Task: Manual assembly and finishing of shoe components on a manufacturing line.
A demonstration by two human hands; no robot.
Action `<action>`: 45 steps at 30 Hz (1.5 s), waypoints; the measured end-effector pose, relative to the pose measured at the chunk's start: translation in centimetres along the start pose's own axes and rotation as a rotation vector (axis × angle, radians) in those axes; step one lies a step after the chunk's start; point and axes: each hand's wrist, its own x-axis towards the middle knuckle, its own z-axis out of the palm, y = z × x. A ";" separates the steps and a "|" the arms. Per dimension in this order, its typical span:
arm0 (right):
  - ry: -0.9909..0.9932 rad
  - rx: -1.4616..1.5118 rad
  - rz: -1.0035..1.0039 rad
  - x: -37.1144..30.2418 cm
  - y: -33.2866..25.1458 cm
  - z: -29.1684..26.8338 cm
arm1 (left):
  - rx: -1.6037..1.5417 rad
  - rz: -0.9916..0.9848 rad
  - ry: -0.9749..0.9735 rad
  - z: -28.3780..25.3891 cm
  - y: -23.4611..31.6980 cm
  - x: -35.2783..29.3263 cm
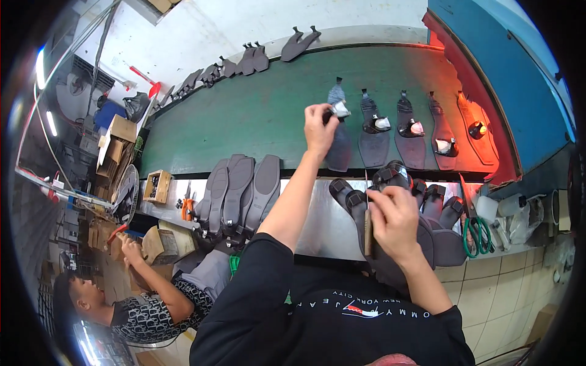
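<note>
My left hand (320, 129) reaches over the green conveyor belt. Its fingers are closed at the black strap of a dark sandal; a white wad (340, 110) shows at the fingertips. That sandal's grey sole (339, 149) lies under the hand, heel pointing away. My right hand (395, 221) is closed round a slim tool with a tan handle (368, 235); its thin dark end points up and its kind is unclear. Beneath and beside this hand are dark sandals with black straps (390, 175) and grey soles, partly hidden by the hand.
To the right, several strapped soles (410, 146) lie in a row towards a red-lit machine opening (476, 110). Grey soles (235, 189) pile up on the metal ledge, near orange-handled scissors (187, 208). Green-handled scissors (476, 235) lie right. A co-worker (146, 299) holds a hammer at left.
</note>
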 end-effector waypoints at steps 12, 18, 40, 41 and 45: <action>-0.012 1.559 0.447 0.9 -2.4 -1.6 | -1.276 -0.686 -0.552 -14.6 17.6 -10.7; 0.111 1.583 0.691 0.5 -1.9 -1.2 | -1.451 -0.921 -0.550 -16.0 16.9 -14.1; -0.318 0.931 0.523 -6.1 -4.3 -3.6 | -1.292 -0.895 -0.524 -18.4 14.4 -16.6; -0.304 0.914 0.514 -6.2 -4.3 -3.6 | -1.291 -0.896 -0.523 -18.5 14.3 -16.6; -0.352 0.743 0.416 -5.7 -4.5 -3.9 | -1.394 -0.889 -0.475 -18.7 13.4 -17.4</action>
